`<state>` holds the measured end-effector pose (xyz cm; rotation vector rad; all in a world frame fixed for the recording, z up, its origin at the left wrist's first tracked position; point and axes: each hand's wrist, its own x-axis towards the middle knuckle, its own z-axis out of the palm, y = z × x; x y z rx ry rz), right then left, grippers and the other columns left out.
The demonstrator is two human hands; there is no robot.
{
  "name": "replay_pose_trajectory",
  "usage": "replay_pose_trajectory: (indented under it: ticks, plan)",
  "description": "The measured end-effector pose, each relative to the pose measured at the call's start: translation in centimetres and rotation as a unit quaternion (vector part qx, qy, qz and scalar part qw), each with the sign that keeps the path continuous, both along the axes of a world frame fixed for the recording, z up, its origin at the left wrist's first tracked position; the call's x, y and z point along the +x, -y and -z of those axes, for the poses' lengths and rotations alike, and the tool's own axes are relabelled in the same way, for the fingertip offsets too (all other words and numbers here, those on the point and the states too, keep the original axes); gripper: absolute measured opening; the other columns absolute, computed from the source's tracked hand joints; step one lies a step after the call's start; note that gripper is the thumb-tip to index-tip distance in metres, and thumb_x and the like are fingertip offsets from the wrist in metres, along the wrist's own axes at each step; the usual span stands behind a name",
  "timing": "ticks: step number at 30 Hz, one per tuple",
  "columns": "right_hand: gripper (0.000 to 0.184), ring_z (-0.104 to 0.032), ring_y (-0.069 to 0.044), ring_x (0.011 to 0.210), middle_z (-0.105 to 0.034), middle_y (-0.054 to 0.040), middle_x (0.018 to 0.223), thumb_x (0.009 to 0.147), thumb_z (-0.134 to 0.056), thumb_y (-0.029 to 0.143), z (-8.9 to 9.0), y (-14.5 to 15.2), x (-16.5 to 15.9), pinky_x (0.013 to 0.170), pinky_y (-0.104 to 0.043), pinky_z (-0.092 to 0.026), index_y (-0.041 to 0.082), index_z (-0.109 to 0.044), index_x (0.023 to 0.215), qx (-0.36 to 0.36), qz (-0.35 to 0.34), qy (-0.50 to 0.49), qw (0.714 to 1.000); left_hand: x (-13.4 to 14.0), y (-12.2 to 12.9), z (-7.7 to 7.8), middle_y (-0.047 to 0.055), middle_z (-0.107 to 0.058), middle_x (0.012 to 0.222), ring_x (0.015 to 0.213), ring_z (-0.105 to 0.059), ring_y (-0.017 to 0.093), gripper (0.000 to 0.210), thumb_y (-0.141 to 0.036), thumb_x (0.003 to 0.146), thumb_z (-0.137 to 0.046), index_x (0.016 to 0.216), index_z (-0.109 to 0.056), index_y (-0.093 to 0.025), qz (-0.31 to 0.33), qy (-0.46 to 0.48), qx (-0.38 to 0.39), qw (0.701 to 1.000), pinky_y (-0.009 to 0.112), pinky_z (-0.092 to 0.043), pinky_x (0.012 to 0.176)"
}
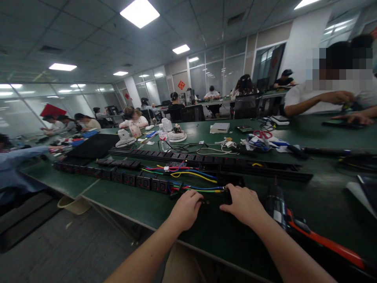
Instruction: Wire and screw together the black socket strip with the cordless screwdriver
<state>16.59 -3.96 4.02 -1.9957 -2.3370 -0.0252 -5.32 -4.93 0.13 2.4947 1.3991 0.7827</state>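
My left hand (187, 209) is closed, its fingertips pinched at a small dark piece with a brassy glint (205, 202), too small to name. Across from it, my right hand (244, 202) curls its thumb and fingers round a dark part at the ends of blue, green and red wires (206, 189); that part is mostly hidden. The wires run left into a black power strip (144, 182) with a row of sockets. Behind lie a second long black strip (203, 158) and loose yellow, red and blue wires (191, 173).
An orange and black power drill (321, 239) lies beside my right forearm. Farther back on the green table are white fan parts (177, 136), a plastic bottle (165, 142), cables and red-handled scissors (263, 134). A co-worker (309, 98) sits at the right, another person's sleeve (20, 153) at the left.
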Motion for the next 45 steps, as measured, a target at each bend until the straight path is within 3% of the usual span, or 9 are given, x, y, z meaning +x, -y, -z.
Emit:
replay_pose_trajectory:
  ticks: [6,12,17,28,45]
  plan:
    - [0.049,-0.062,-0.024,0.097,-0.065,-0.0069,0.106,0.084,-0.062,0.054,0.1,-0.1,-0.2,0.088,-0.046,-0.046,0.017,-0.058,0.116,0.005,0.002,0.003,1.0,0.2,0.4,-0.8,0.007,-0.057,0.119,0.108,-0.052,0.023,0.036,-0.023,0.087,-0.056,0.124,-0.056,-0.025,0.036,-0.051,0.026,0.998,0.039,-0.043,0.095]
    - [0.048,-0.062,-0.024,0.096,-0.065,-0.0068,0.104,0.083,-0.062,0.054,0.1,0.1,-0.4,0.087,-0.046,-0.046,0.017,-0.059,0.113,0.006,0.006,0.012,1.0,0.3,0.1,-0.6,0.005,-0.063,0.109,0.102,-0.054,0.022,0.02,-0.03,0.09,-0.058,0.108,-0.066,-0.024,0.05,-0.085,0.026,0.995,0.038,-0.041,0.088]
    - [0.05,-0.062,-0.024,0.097,-0.065,-0.0072,0.105,0.083,-0.062,0.056,0.2,0.0,-0.4,0.088,-0.046,-0.047,0.017,-0.058,0.115,0.005,0.002,0.017,1.0,0.0,-0.3,0.0,0.002,-0.065,0.103,0.098,-0.056,0.019,0.014,-0.021,0.092,-0.054,0.1,-0.066,-0.022,0.059,-0.066,0.029,0.996,0.035,-0.042,0.086]
    - [0.049,-0.062,-0.024,0.097,-0.065,-0.007,0.106,0.084,-0.061,0.055,0.1,0.0,-0.4,0.088,-0.046,-0.047,0.017,-0.058,0.115,-0.004,0.007,0.017,1.0,-0.3,-0.3,0.6,0.005,-0.058,0.109,0.096,-0.059,0.015,0.025,-0.012,0.093,-0.048,0.111,-0.061,-0.022,0.086,0.051,0.008,0.995,0.028,-0.05,0.088]
    - [0.049,-0.062,-0.023,0.096,-0.066,-0.0067,0.105,0.084,-0.062,0.055,0.1,-0.1,-0.5,0.088,-0.045,-0.047,0.017,-0.059,0.114,-0.006,0.01,0.01,1.0,-0.6,-0.7,1.2,0.001,-0.067,0.105,0.096,-0.06,0.018,0.025,-0.016,0.085,-0.064,0.109,-0.061,-0.024,0.059,0.041,0.026,0.997,0.031,-0.05,0.088]
